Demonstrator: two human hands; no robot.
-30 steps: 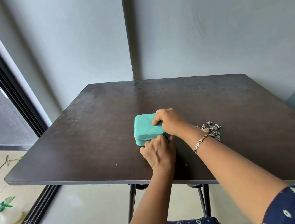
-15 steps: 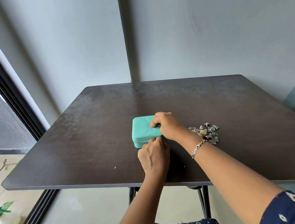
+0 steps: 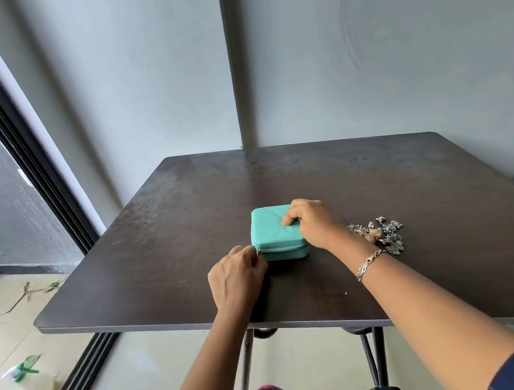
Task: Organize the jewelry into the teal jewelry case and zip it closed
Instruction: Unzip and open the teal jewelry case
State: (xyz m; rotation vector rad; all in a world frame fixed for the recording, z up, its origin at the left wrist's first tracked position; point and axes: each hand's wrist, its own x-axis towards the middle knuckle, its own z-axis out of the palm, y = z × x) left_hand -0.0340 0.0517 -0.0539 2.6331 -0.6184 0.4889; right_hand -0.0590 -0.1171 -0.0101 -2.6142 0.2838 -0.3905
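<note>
The teal jewelry case point(image 3: 271, 228) lies flat with its lid down in the middle of the dark table point(image 3: 164, 238). My right hand point(image 3: 314, 221) presses on the lid's right side and grips that edge. My left hand point(image 3: 236, 275) is at the case's near left corner, its fingers pinched on the zipper pull point(image 3: 259, 253). A dark line runs along the front seam. A heap of silver and gold jewelry point(image 3: 378, 235) lies on the table to the right of the case, behind my right wrist, which wears a bracelet point(image 3: 369, 263).
The table's near edge point(image 3: 200, 320) runs just below my left hand. Grey walls close in behind. A black door frame point(image 3: 36, 176) stands at the left, with a white plastic bag point(image 3: 35, 387) on the tiled floor below.
My left hand has slid left along the front of the case, from its near right side to the near left corner. The right hand has stayed on the lid.
</note>
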